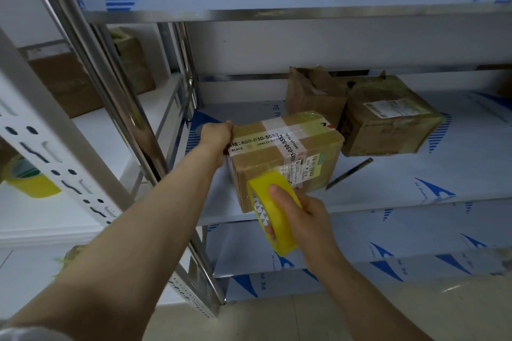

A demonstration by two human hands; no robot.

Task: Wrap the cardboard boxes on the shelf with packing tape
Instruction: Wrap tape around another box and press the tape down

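A cardboard box (pixel 282 155) with printed white tape and a barcode label sits at the front of the middle shelf (pixel 415 183). My left hand (pixel 217 134) grips the box's far left top corner. A yellow roll of packing tape (pixel 273 210) is pressed against the box's near face, and my right hand (pixel 302 210) holds the roll with the thumb on top and fingers through its core. Clear yellowish tape covers the right part of the box's top.
Two more taped cardboard boxes (pixel 315 91) (pixel 390 115) stand behind on the same shelf. A utility knife (pixel 349 173) lies to the right of the box. On the left rack are a second yellow tape roll (pixel 27 180) and further boxes (pixel 66 83).
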